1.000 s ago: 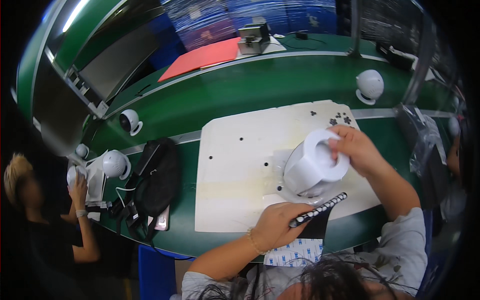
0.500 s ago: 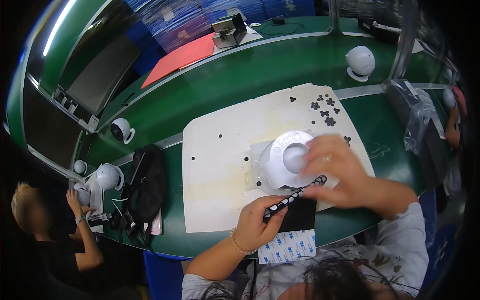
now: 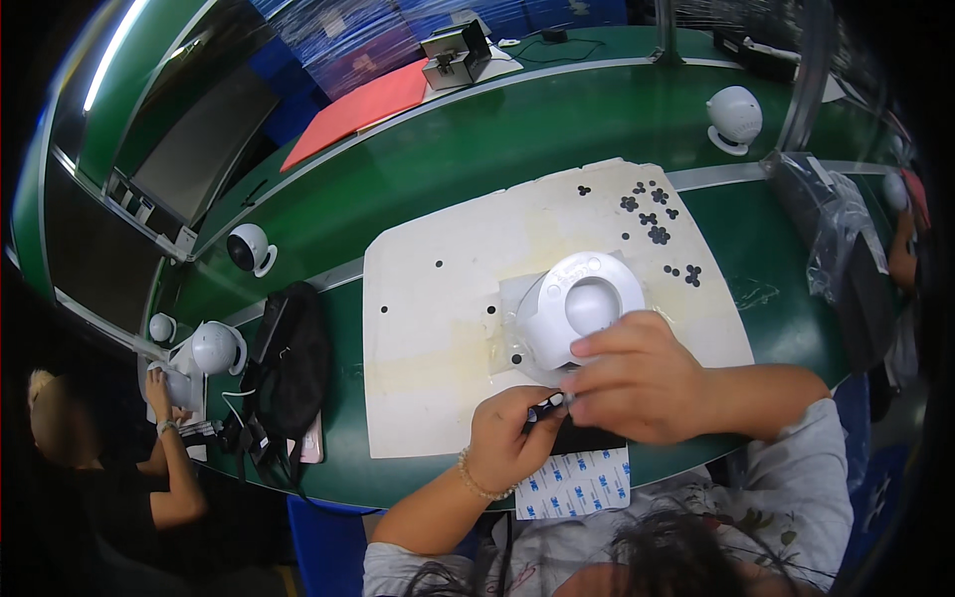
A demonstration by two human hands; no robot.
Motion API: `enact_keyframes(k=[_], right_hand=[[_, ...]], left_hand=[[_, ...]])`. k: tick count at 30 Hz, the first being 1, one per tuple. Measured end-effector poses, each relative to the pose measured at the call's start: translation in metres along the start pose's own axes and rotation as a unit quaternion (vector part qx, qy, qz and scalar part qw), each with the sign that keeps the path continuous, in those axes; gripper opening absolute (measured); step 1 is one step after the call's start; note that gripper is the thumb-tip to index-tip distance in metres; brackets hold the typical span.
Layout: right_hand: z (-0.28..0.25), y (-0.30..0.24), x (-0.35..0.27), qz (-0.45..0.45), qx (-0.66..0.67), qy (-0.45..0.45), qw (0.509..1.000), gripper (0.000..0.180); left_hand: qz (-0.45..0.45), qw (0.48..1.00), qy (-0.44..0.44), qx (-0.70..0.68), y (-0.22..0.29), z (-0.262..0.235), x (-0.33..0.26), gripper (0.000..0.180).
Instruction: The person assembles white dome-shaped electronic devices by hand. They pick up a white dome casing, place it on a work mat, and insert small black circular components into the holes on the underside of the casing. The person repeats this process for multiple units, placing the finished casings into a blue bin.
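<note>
Head cam: L hand (image 3: 509, 436) gripped dotted strip (image 3: 545, 407); R hand (image 3: 645, 383) at strip's end, finger closure unclear. White ringed unit (image 3: 589, 303) sat just beyond, over pale board (image 3: 428, 398); steady L hold seemed best.

It looked like a factory workshop: round white gadgets (image 3: 735, 114) stood along a long green bench (image 3: 448, 149), another person (image 3: 119, 497) worked there, and wrapped blue boxes (image 3: 323, 40) stood behind.
</note>
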State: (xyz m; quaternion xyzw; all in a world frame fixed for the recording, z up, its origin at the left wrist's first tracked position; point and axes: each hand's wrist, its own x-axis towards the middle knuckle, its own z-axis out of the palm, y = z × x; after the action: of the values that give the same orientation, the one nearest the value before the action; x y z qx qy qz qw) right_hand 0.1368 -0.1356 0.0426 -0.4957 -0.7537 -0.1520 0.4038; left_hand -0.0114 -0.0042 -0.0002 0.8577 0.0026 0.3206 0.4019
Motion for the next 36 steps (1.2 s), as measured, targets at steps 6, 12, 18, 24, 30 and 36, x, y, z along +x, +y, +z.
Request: enact_keyframes(k=[6, 12, 18, 24, 30, 36], right_hand=[[0.005, -0.001, -0.008, -0.082, -0.103, -0.001, 0.991, 0.020], [0.008, 0.000, -0.009, -0.037, -0.044, 0.015, 0.998, 0.021], [0.010, 0.003, -0.010, 0.029, 0.108, 0.047, 0.993, 0.032], [0.024, -0.005, 0.006, 0.044, 0.167, 0.070, 0.983, 0.034], [0.015, -0.008, 0.006, -0.109, 0.121, -0.011, 0.987, 0.027], [-0.003, 0.011, 0.004, 0.014, 0.102, 0.042, 0.994, 0.029]], left_hand=[[0.009, 1.000, -0.008, 0.010, 0.000, -0.003, 0.002, 0.016], [-0.002, 1.000, -0.002, 0.000, 0.005, -0.003, 0.006, 0.014], [-0.029, 0.999, -0.003, 0.017, 0.004, -0.002, 0.006, 0.012], [0.007, 0.999, -0.025, 0.042, -0.002, -0.003, -0.001, 0.015], [0.061, 0.998, -0.016, 0.026, 0.002, -0.006, 0.008, 0.019], [0.096, 0.986, 0.027, 0.131, 0.002, 0.000, 0.012, 0.018]])
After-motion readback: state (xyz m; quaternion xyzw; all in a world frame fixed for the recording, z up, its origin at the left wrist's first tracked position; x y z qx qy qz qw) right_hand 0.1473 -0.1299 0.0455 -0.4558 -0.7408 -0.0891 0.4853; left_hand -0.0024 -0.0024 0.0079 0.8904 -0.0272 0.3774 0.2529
